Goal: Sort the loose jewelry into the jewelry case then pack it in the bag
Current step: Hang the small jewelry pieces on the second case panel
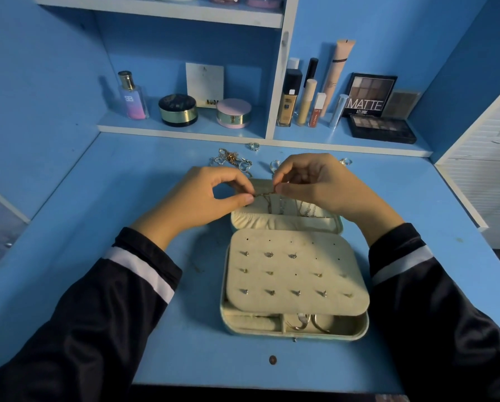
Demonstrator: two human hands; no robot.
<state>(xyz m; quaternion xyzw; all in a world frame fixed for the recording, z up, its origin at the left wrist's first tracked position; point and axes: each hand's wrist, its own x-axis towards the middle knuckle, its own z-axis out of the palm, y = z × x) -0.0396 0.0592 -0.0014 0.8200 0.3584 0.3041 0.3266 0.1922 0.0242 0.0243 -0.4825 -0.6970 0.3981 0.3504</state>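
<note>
An open cream jewelry case lies on the blue desk. Its earring panel holds several small studs, and rings lie in the front compartments. Over the case's lid half, my left hand and my right hand each pinch one end of a thin gold chain, which hangs down into the lid. Other chains lie in the lid pocket. A heap of loose jewelry and single rings sit behind my hands. No bag is in view.
Shelves at the back carry a perfume bottle, round compacts, foundation tubes and eyeshadow palettes. A white panel stands at the right. A small brown disc lies near the desk's front edge.
</note>
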